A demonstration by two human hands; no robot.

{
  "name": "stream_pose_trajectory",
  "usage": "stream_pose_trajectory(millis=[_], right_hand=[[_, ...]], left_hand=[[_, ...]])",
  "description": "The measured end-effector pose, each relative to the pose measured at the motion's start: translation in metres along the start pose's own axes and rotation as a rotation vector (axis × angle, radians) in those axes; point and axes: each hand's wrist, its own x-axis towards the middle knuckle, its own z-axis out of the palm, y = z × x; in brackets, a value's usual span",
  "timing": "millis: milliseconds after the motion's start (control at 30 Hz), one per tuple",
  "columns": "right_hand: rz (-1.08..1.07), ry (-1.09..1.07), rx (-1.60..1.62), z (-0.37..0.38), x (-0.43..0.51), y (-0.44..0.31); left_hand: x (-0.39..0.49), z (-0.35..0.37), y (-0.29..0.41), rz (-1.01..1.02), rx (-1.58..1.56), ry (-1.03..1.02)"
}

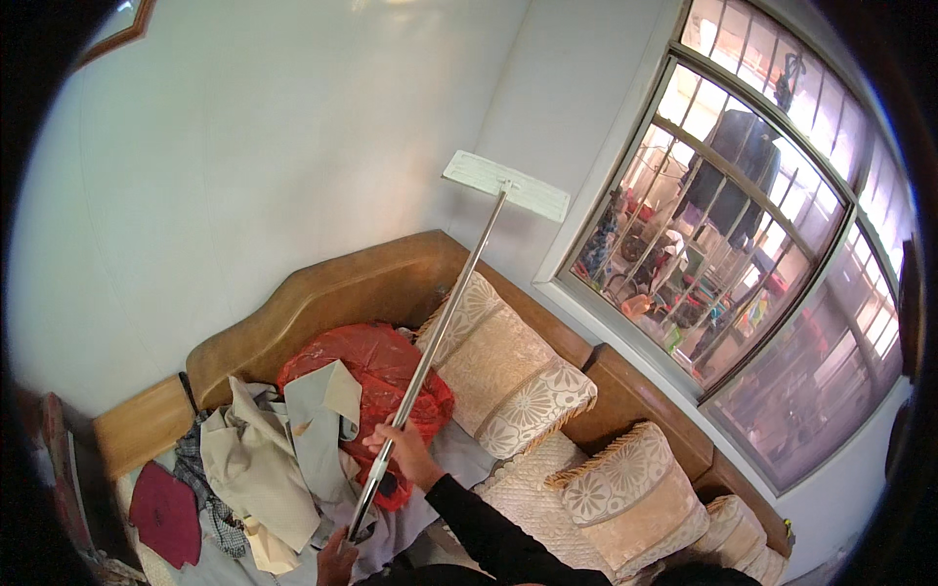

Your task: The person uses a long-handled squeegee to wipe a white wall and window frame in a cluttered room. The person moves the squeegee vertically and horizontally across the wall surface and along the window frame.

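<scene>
A flat mop with a long metal pole (447, 315) runs up and away from me, tilted to the right. My right hand (412, 450), in a black sleeve, is closed around the middle of the pole. Lower down, at the bottom of the picture, my left hand (337, 560) grips the pole's near end. The white rectangular mop head (506, 185) is raised in front of the pale wall (557, 110), left of the window. Its flat side faces me; whether it touches the wall, I cannot tell.
Below the pole stands a wooden-backed sofa (352, 271) with patterned, fringed cushions (506, 366). A red plastic bag (381, 359), beige cloth (256, 461) and a maroon cloth (167, 513) lie on it. The barred window (703, 242) is at right; a framed item (121, 36) hangs top left.
</scene>
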Motion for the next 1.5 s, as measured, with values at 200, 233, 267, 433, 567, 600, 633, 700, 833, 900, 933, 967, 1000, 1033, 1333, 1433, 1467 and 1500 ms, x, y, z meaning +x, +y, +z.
stream_pose_trajectory(millis=[200,233,267,433,567,600,633,700,833,900,933,967,1000,1033,1333,1433,1467,1500], right_hand=[[-0.24,0.079,-0.223,-0.024,0.016,-0.055],[-0.292,0.082,-0.29,-0.033,0.015,-0.058],[-0.348,0.088,-0.353,-0.042,0.014,-0.058],[-0.239,0.245,-0.577,-0.133,-0.044,-0.04],[-0.082,0.422,-0.532,-0.229,-0.137,-0.018],[-0.026,0.477,-0.49,-0.25,-0.168,-0.01],[0.025,0.553,-0.454,-0.273,-0.192,-0.005],[0.09,0.683,-0.409,-0.317,-0.241,0.006],[0.205,0.916,-0.317,-0.391,-0.312,0.046],[0.209,0.993,-0.257,-0.414,-0.328,0.072],[0.178,1.025,-0.239,-0.422,-0.333,0.083],[0.166,0.951,-0.369,-0.427,-0.34,0.092],[0.127,0.915,-0.405,-0.431,-0.342,0.1],[0.125,0.919,-0.394,-0.434,-0.339,0.108],[0.073,0.889,-0.346,-0.426,-0.304,0.121],[0.212,0.96,-0.376,-0.435,-0.295,0.119],[0.166,0.929,-0.318,-0.44,-0.293,0.12],[0.124,0.897,-0.258,-0.445,-0.29,0.122]], left_hand=[[0.083,0.002,0.057,-0.121,-0.272,-0.238],[0.098,0.005,0.066,0.001,-0.288,-0.183],[0.117,0.009,0.075,0.119,-0.292,-0.117],[0.209,0.031,0.127,0.083,-0.498,-0.169],[0.261,0.081,0.181,0.127,-0.538,-0.15],[0.272,0.098,0.194,0.179,-0.53,-0.13],[0.284,0.115,0.207,0.208,-0.524,-0.119],[0.304,0.144,0.23,0.177,-0.591,-0.197],[0.364,0.189,0.282,0.42,-0.467,-0.016],[0.396,0.198,0.303,0.394,-0.437,-0.068],[0.41,0.201,0.312,0.399,-0.431,-0.085],[0.422,0.204,0.319,0.446,-0.43,-0.028],[0.435,0.204,0.325,0.455,-0.429,-0.012],[0.451,0.202,0.331,0.46,-0.426,-0.004],[0.616,0.153,0.457,0.608,-0.302,0.161],[0.662,0.132,0.5,0.741,-0.208,0.329],[0.669,0.129,0.505,0.703,-0.211,0.322],[0.675,0.127,0.508,0.691,-0.224,0.323]])
